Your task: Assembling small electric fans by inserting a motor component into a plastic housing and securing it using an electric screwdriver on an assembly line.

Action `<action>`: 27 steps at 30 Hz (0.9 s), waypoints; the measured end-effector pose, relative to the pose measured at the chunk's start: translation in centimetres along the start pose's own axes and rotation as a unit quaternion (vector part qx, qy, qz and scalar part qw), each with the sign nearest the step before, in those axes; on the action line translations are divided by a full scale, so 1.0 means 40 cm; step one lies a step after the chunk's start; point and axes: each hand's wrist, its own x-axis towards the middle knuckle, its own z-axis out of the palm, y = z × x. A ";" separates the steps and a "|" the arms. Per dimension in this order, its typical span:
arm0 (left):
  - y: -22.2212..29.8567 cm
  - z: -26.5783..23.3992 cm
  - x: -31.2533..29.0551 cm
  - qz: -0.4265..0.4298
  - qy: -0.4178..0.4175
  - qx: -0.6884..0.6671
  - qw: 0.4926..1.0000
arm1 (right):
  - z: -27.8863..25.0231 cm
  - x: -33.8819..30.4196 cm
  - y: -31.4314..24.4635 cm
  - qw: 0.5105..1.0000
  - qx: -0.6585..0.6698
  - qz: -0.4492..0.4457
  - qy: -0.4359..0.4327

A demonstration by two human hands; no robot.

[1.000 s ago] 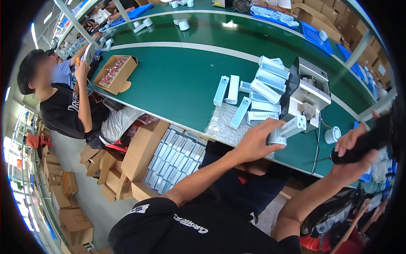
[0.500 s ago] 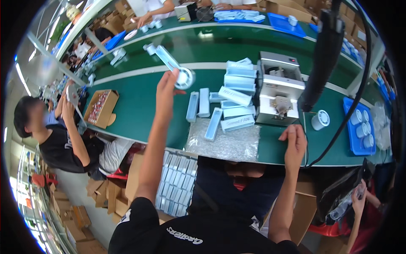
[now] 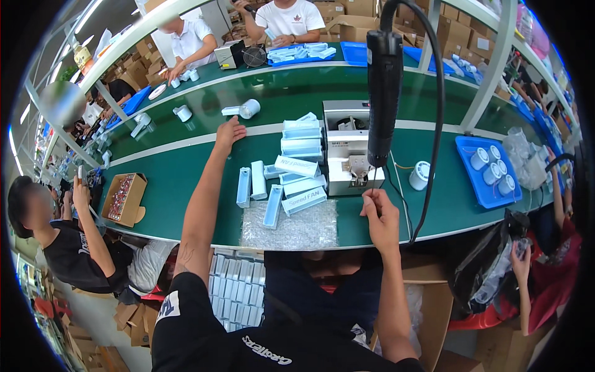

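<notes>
My left hand (image 3: 230, 132) reaches over the far edge of the bench with its fingers apart. Just beyond the fingertips, on the green belt (image 3: 285, 93), lies a small handheld fan part with a round white head (image 3: 250, 109) and a pale blue handle (image 3: 230, 111). My right hand (image 3: 382, 217) is curled, thumb and fingers together, in front of a silver bench machine (image 3: 353, 155); whether anything tiny sits between the fingertips is hidden. A black electric screwdriver (image 3: 384, 99) hangs point down just above that hand. Pale blue handle shells (image 3: 300, 165) are piled left of the machine.
Bubble wrap (image 3: 288, 226) lies at the bench's near edge. A carton of small parts (image 3: 126, 198) stands left, a blue tray (image 3: 474, 195) of round white parts right, near a lone round part (image 3: 420, 175). The screwdriver's cable (image 3: 439, 124) loops down. Co-workers sit across and at both sides.
My left hand has let go of the fan part, which now lies on the belt. The whole view has shifted toward the right; my right hand stays curled near the machine.
</notes>
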 end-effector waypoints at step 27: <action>0.050 0.039 -0.895 0.119 -0.110 -0.082 0.983 | -0.332 0.105 0.015 0.980 -0.118 -0.028 0.154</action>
